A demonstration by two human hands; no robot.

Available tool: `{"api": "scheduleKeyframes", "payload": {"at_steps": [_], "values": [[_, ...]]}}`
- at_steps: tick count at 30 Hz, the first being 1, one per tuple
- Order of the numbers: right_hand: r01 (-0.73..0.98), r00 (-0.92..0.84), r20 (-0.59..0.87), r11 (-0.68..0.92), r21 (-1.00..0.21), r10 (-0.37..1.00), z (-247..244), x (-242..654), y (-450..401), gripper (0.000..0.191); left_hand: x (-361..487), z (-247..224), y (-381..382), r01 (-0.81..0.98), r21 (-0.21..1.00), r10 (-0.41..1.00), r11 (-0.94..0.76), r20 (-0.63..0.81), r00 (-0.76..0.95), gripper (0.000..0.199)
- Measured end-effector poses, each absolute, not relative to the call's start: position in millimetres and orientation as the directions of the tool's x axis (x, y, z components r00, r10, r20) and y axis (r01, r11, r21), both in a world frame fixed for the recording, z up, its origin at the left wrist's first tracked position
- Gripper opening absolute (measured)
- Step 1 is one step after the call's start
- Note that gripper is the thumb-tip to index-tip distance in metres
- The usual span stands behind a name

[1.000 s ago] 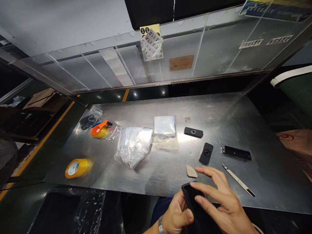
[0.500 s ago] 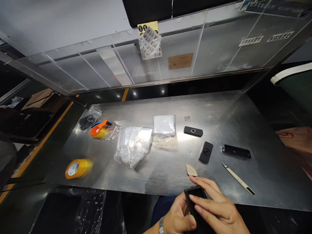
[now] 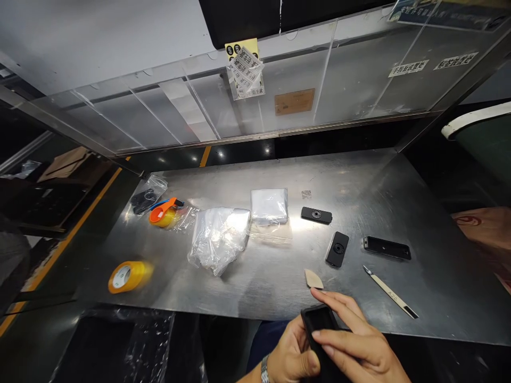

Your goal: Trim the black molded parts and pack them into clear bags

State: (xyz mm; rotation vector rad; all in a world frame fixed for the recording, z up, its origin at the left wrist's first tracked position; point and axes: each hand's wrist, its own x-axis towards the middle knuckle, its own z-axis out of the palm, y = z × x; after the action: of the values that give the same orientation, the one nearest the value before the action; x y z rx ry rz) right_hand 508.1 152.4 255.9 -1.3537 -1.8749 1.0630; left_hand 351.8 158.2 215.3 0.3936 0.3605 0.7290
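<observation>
Beige piece (image 3: pixel 313 279) beside right hand (image 3: pixel 365 340)

Head camera, single view. Position: on the wearer's head, above the near side of the metal table (image 3: pixel 359 181). Facing: forward and down across it. Range: near to the left hand (image 3: pixel 293 351) and right hand (image 3: pixel 365 340) at the table's near edge; farther from the clear panel (image 3: pixel 351 80) above its far edge. Coverage: most of the table.
</observation>
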Motion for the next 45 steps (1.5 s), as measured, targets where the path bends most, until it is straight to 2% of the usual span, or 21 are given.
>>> {"api": "scheduleKeyframes", "payload": {"at_steps": [4, 7, 10, 12, 13, 15, 18, 23, 25, 27, 30, 34, 41, 45], "values": [[0.461, -0.395, -0.076, 0.126, -0.879, 0.916, 256.1, 512.4, 150.6, 0.019, 352.0, 215.9, 157.5, -0.573, 0.475, 0.708, 0.667, -0.164, 0.687, 0.057], [0.423, -0.368, -0.082, 0.088, -0.902, 0.926, 249.8, 513.2, 148.5, 0.021, 353.0, 219.1, 159.4, -0.562, 0.494, 0.711, 0.663, -0.181, 0.679, 0.06], [0.331, -0.312, -0.151, -0.041, -0.943, 0.938, 242.9, 511.7, 149.4, 0.055, 353.6, 224.0, 162.7, -0.53, 0.531, 0.7, 0.661, -0.183, 0.691, 0.066], [0.253, -0.296, -0.254, -0.181, -0.95, 0.921, 241.4, 510.1, 152.9, 0.067, 353.4, 225.9, 163.8, -0.504, 0.546, 0.681, 0.669, -0.181, 0.709, 0.068], [0.217, -0.299, -0.3, -0.242, -0.946, 0.906, 241.8, 509.1, 155.6, 0.064, 353.2, 226.0, 163.9, -0.492, 0.551, 0.672, 0.674, -0.182, 0.717, 0.068], [0.167, -0.304, -0.351, -0.314, -0.935, 0.886, 244.3, 506.9, 161.8, 0.046, 353.1, 224.7, 163.2, -0.482, 0.56, 0.664, 0.674, -0.173, 0.727, 0.068], [0.141, -0.249, -0.355, -0.329, -0.934, 0.901, 249.1, 503.4, 170.1, 0.028, 353.7, 221.5, 162.5, -0.496, 0.58, 0.674, 0.646, -0.13, 0.727, 0.065], [0.046, -0.249, -0.361, -0.361, -0.931, 0.899, 252.1, 505.6, 176.5, 0.027, 352.6, 224.5, 167.3, -0.487, 0.621, 0.686, 0.614, -0.117, 0.718, 0.062], [0.007, -0.191, -0.376, -0.382, -0.924, 0.907, 253.2, 512.0, 178.6, 0.031, 350.2, 228.4, 171.3, -0.466, 0.641, 0.686, 0.61, -0.132, 0.715, 0.058], [0.076, -0.127, -0.364, -0.357, -0.931, 0.923, 256.0, 520.4, 181.1, 0.032, 346.8, 231.3, 175.6, -0.429, 0.689, 0.693, 0.585, -0.148, 0.706, 0.057], [0.246, -0.252, -0.397, -0.339, -0.908, 0.882, 262.6, 530.5, 184.0, 0.034, 340.2, 230.7, 180.9, -0.337, 0.816, 0.722, 0.47, -0.135, 0.678, 0.059], [0.234, -0.421, -0.49, -0.431, -0.872, 0.763, 268.2, 532.5, 185.7, 0.037, 331.5, 222.5, 183.9, -0.237, 0.923, 0.707, 0.302, -0.051, 0.705, 0.062], [0.237, -0.472, -0.589, -0.55, -0.801, 0.655, 269.3, 530.6, 187.3, 0.025, 324.5, 207.8, 183.3, -0.309, 0.93, 0.674, 0.197, 0.101, 0.732, 0.069], [0.238, -0.487, -0.566, -0.522, -0.819, 0.665, 272.7, 530.1, 187.8, 0.026, 323.5, 204.7, 183.7, -0.268, 0.943, 0.663, 0.198, 0.072, 0.745, 0.066]]}}
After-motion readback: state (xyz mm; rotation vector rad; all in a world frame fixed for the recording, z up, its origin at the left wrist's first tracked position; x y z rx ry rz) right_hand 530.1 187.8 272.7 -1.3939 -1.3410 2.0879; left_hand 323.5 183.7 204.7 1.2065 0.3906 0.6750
